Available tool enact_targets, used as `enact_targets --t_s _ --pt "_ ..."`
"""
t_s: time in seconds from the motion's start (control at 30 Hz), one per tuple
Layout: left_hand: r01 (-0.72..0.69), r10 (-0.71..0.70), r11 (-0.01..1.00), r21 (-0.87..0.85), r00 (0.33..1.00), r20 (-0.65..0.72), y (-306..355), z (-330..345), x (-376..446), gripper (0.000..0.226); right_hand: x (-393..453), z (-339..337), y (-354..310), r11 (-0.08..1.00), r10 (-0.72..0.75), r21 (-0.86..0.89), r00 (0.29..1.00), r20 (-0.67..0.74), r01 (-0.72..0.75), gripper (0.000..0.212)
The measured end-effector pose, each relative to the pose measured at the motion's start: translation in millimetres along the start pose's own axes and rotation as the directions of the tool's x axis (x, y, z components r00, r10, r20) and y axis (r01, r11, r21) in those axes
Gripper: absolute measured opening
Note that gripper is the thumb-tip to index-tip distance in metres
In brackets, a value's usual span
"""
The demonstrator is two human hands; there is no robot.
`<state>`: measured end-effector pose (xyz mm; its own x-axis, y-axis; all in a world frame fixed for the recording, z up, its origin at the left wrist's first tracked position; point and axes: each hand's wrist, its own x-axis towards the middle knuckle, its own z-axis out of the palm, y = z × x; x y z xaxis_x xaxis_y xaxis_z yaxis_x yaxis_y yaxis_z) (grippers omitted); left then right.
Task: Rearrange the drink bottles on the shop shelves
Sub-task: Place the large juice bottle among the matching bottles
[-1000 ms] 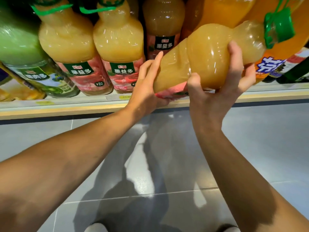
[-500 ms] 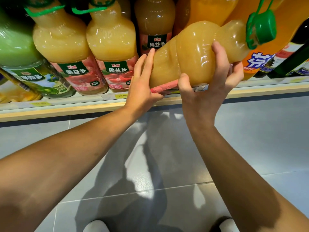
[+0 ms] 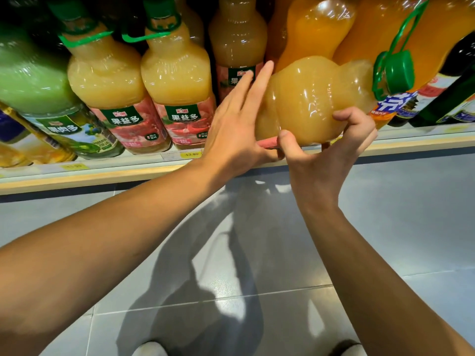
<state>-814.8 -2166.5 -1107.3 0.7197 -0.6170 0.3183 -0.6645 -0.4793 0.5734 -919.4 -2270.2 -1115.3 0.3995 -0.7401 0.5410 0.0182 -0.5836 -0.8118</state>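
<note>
A pale yellow juice bottle (image 3: pixel 311 98) with a green cap lies tilted, cap to the right, over the shelf's front edge (image 3: pixel 102 173). My right hand (image 3: pixel 326 152) holds it from below, thumb and fingers curled round its belly. My left hand (image 3: pixel 236 124) lies with straight fingers against the bottle's lower end, where its pink label shows. Two matching bottles (image 3: pixel 113 88) (image 3: pixel 180 86) stand upright on the shelf to the left, and a third (image 3: pixel 237 47) stands behind my left hand.
A green juice bottle (image 3: pixel 33 86) stands at far left. Orange drink bottles (image 3: pixel 316 29) fill the shelf behind the held bottle, and dark bottles (image 3: pixel 452 98) stand at far right. Yellow price tags line the shelf lip. Below lies a grey tiled floor (image 3: pixel 398 214).
The held bottle has moved left and deeper toward the shelf. My right hand has slid from its side to under it. My left hand's fingers have straightened along its lower end.
</note>
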Motion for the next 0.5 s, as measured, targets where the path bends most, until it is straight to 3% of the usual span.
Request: enact_targets --t_s 0.2,0.33,0.5 --pt "-0.01 0.008 0.998 0.057 0.999 0.041 -1.8 -7.4 10.0 0.129 6.4 -11.7 3.9 0.959 0.191 0.196 0.978 0.079 -0.203 0.087" --pt "-0.066 0.063 0.995 0.071 0.997 0.038 -0.2 -5.2 5.5 0.125 19.3 -14.3 2.0 0.92 0.223 0.243 0.92 0.321 -0.308 0.096" --pt "-0.157 0.154 0.986 0.053 0.986 0.058 5.5 -0.3 7.4 0.119 5.3 -20.1 -2.3 0.86 0.349 0.305 0.908 0.232 -0.408 0.094"
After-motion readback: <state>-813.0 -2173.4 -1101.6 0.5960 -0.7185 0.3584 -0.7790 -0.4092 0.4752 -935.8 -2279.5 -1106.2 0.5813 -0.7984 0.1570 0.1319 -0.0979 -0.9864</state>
